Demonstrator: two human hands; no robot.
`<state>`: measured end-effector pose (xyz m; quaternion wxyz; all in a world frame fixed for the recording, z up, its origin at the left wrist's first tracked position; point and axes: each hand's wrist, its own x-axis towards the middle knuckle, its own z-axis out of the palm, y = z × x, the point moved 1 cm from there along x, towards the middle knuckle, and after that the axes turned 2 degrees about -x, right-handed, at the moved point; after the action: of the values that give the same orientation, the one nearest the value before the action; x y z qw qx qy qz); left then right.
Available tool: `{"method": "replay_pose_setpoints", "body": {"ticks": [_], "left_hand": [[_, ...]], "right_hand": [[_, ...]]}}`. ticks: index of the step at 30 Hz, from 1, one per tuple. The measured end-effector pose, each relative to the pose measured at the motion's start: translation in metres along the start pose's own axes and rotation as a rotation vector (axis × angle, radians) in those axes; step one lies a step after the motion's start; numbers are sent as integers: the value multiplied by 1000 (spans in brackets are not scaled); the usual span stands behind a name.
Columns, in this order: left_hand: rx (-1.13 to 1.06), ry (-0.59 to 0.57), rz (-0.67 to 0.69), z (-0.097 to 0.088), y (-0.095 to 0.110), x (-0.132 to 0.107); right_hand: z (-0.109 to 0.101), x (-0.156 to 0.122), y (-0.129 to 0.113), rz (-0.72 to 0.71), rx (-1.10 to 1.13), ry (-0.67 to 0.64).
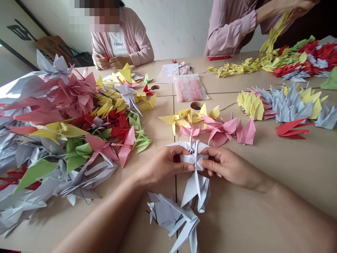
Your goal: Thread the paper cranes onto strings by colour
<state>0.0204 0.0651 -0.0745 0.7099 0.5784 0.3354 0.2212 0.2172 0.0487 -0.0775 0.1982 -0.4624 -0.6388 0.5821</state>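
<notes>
A pale lilac paper crane point(191, 151) is pinched between both my hands over the middle of the table. My left hand point(164, 164) grips its left side with thumb and fingers closed. My right hand point(228, 165) holds the right side the same way. Below it hang more lilac cranes point(196, 188), with another bunch point(175, 216) lying on the tabletop near me. Just beyond my hands lies a row of yellow and pink cranes point(210, 126).
A big heap of strung cranes point(65, 123) in several colours fills the left side. More strings point(289, 102) lie at the right. A plastic bag point(189, 88) and a tape roll point(195, 105) sit mid-table. Two people in pink sleeves point(231, 24) work across the wooden table point(289, 168).
</notes>
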Motion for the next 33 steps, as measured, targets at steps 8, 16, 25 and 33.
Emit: {"method": "replay_pose_setpoints", "body": {"ticks": [8, 16, 25, 33], "left_hand": [[26, 37, 38, 0, -6, 1], [79, 39, 51, -3, 1, -2], [446, 343, -90, -14, 4, -3], [625, 433, -101, -20, 7, -5]], "right_hand": [[3, 1, 0, -59, 54, 5], [-1, 1, 0, -32, 18, 13], [-19, 2, 5, 62, -253, 139], [-27, 5, 14, 96, -377, 184]]}}
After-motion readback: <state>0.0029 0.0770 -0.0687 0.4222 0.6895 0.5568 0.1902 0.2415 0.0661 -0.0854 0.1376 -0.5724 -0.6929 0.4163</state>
